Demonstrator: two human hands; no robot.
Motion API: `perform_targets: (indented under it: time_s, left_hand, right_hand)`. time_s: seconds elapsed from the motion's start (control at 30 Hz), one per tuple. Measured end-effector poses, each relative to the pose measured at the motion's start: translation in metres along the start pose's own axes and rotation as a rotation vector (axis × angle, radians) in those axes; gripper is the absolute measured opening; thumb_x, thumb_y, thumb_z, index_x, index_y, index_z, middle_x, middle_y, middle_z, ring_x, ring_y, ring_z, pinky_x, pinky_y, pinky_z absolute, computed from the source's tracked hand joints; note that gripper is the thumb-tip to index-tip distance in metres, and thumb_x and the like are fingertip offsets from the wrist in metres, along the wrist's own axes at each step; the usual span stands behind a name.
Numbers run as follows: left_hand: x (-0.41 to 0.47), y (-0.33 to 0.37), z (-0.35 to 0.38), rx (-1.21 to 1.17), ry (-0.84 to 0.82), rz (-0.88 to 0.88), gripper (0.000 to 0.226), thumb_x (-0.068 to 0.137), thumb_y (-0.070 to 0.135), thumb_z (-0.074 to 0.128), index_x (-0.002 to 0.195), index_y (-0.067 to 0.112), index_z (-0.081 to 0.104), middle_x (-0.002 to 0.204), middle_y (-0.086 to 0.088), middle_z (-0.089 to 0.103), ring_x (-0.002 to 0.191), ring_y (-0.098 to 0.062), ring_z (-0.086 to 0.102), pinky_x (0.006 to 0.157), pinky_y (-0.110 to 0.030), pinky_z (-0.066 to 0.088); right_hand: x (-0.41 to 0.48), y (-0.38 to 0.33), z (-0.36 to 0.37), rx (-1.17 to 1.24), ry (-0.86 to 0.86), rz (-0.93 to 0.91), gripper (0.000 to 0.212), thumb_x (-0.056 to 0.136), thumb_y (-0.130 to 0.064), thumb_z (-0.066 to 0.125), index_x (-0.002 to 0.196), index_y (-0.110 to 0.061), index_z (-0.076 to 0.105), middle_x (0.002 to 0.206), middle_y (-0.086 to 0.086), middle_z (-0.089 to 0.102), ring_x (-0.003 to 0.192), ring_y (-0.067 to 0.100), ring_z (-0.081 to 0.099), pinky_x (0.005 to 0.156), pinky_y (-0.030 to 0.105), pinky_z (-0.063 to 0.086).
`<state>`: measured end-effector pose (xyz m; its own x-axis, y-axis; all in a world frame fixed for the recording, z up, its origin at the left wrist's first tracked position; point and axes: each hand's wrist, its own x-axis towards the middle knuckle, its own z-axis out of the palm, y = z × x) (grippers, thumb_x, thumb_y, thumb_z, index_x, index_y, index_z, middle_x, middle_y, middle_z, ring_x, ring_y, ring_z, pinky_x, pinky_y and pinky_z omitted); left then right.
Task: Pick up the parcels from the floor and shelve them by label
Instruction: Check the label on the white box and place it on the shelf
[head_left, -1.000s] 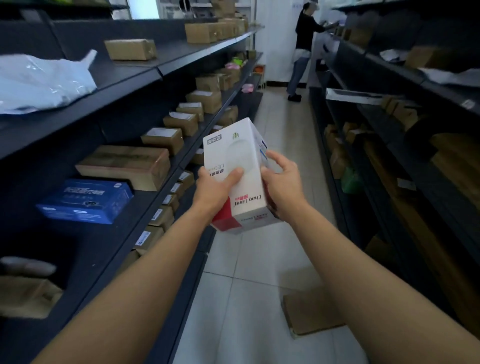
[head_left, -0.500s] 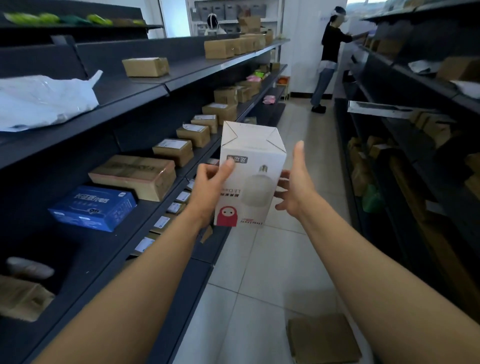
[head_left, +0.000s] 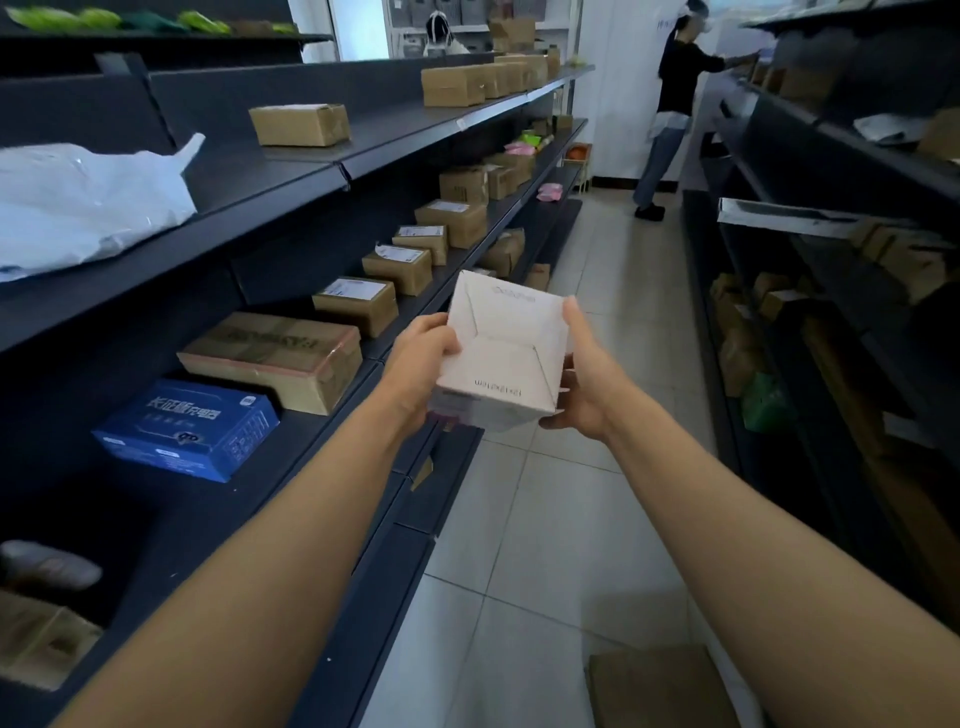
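Observation:
A white carton (head_left: 501, 348) is held in front of me over the aisle, its folded end flap turned up toward the camera. My left hand (head_left: 418, 364) grips its left side, thumb on top. My right hand (head_left: 584, 376) clasps its right side with fingers underneath. A flat brown cardboard parcel (head_left: 660, 686) lies on the tiled floor at the bottom right. The dark shelf (head_left: 332, 431) on my left carries a blue box (head_left: 189, 428) and a wide taped brown box (head_left: 275, 358).
Several labelled brown boxes (head_left: 358, 304) line the left shelf farther along. A white plastic bag (head_left: 83, 202) lies on the upper shelf. Dark racks (head_left: 831, 291) with cartons fill the right side. A person (head_left: 670, 114) stands at the aisle's far end.
The carton has been rotated in my hands from front face showing to end flap up. My right hand, open beside it half a second ago, now grips it.

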<state>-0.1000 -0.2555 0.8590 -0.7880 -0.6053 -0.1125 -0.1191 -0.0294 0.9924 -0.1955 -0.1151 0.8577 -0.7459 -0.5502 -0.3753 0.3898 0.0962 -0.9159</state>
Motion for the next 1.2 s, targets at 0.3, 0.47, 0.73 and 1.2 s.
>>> perform_targets:
  time_s: [0.3,0.47,0.73,1.2]
  left_hand:
    - [0.040,0.009,-0.027,-0.028,-0.108,0.088,0.031,0.078,0.028,0.055,0.106,0.013,0.054,0.115,-0.010,0.062,0.101,-0.030,0.065,0.083,-0.051,0.056]
    - [0.061,0.012,-0.022,0.052,-0.040,0.035,0.056,0.081,0.054,0.053,0.132,0.035,0.039,0.136,-0.008,0.050,0.105,-0.027,0.064,0.071,-0.041,0.057]
    - [0.089,0.014,-0.013,0.004,-0.052,0.035,0.050,0.096,0.019,0.050,0.144,0.025,0.038,0.124,-0.005,0.064,0.087,-0.018,0.070,0.057,-0.028,0.058]
    - [0.139,0.031,0.042,-0.026,0.055,0.158,0.076,0.079,-0.012,0.046,0.144,0.026,0.043,0.140,-0.009,0.052,0.108,-0.025,0.067,0.057,-0.026,0.059]
  right_hand:
    - [0.038,-0.005,0.027,0.188,0.075,0.029,0.016,0.090,-0.034,0.050,0.092,-0.022,0.060,0.077,0.003,0.064,0.077,0.025,0.060,0.078,0.046,0.052]
    - [0.055,-0.005,0.045,0.137,0.103,-0.021,0.009,0.092,-0.028,0.052,0.096,-0.023,0.059,0.080,0.001,0.065,0.077,0.021,0.057,0.089,0.049,0.048]
    - [0.080,-0.019,0.031,0.116,0.095,-0.059,0.029,0.091,-0.012,0.048,0.119,-0.019,0.056,0.094,0.002,0.068,0.078,0.021,0.059,0.094,0.051,0.049]
    - [0.132,-0.061,-0.016,0.059,0.017,-0.268,0.031,0.097,-0.015,0.054,0.125,-0.027,0.047,0.105,-0.004,0.069,0.080,0.014,0.072,0.052,0.027,0.057]
